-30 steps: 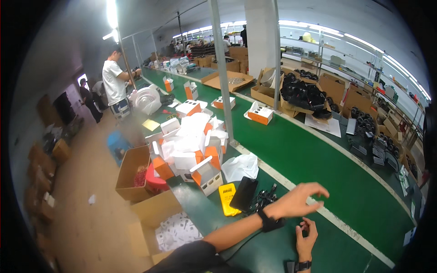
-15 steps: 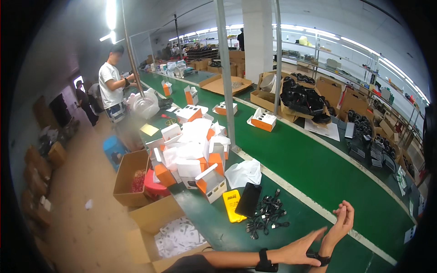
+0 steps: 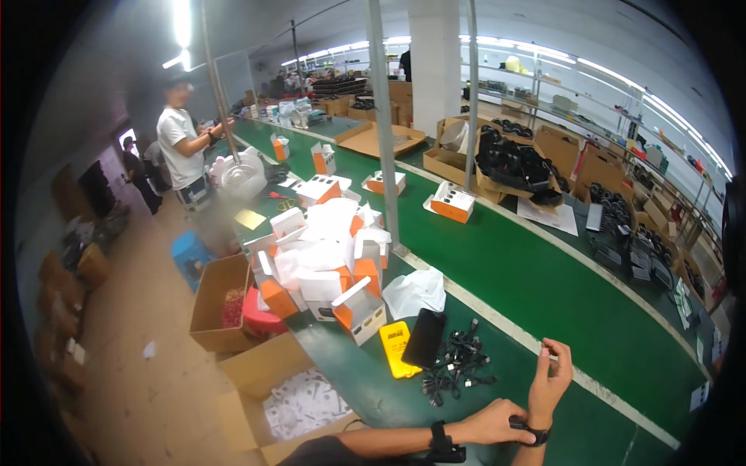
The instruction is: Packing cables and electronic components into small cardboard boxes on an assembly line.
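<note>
My left hand reaches across from the lower edge. Its fingers close on a black wrist strap worn round my right wrist. My right hand is raised above the green bench, with fingers loosely bent and apart and nothing in them. Another black band circles my left wrist. Nearest to my hands lies a tangle of short black cables. Beside it rest a black smartphone and a yellow flat pack, the phone partly over the pack. A white plastic bag sits just behind them.
White-and-orange boxes with open flaps crowd the bench at left. The green conveyor belt carries several more boxes. Cartons stand on the floor, one holding white paper slips. A person in a white shirt stands farther along.
My left hand has gone from loosely open beside my right wrist to gripping its strap. My right hand has shifted left, and its fingers are bent. The view has shifted slightly.
</note>
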Available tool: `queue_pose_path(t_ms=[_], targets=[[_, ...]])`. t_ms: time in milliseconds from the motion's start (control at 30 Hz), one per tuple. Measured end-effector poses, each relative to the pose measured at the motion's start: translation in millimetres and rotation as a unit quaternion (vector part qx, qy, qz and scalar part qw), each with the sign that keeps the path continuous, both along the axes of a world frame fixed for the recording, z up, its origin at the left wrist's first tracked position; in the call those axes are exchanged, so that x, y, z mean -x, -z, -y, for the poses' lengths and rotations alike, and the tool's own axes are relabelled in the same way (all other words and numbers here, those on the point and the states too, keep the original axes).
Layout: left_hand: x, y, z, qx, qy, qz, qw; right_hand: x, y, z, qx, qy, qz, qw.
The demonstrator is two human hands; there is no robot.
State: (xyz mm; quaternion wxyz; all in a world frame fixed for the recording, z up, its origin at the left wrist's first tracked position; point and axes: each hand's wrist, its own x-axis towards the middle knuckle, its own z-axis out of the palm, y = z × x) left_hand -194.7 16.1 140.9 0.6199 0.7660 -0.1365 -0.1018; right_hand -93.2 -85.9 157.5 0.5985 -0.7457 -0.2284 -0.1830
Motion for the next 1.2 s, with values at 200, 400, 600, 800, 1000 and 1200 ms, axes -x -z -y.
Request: queue_pose_path(t_ms=[200,400,600,800,1000,1200], targets=[[-14.7,34.3,1.4,0.154,-0.040,0.021,0.987,-1.4,-3.4,-0.6,0.076,0.040,0.071,0.994],[-36.5,28.9,1.4,0.061,0.003,0.045,0.997,-4.4,10.8,17.0,-0.140,0.023,-0.110,0.984],[-39.7,7.4,-0.9,0.186,0.094,-0.124,0.970,-11.0,-8.5,10.3,-0.173,-0.048,-0.126,0.976],[-69.3,13.0,11.6,0.201,0.155,-0.154,0.955,-34.5,1.8,36.5,-0.204,-0.030,-0.145,0.968],[-122.6,1.5,-31.3,0.131,0.213,-0.152,0.956,-65.6,-3.6,33.4,-0.124,-0.001,-0.125,0.984],[-299.4,6.8,-147.5,0.002,-0.217,-0.083,0.973,-81.0,12.7,70.6,0.061,-0.048,-0.173,0.982]])
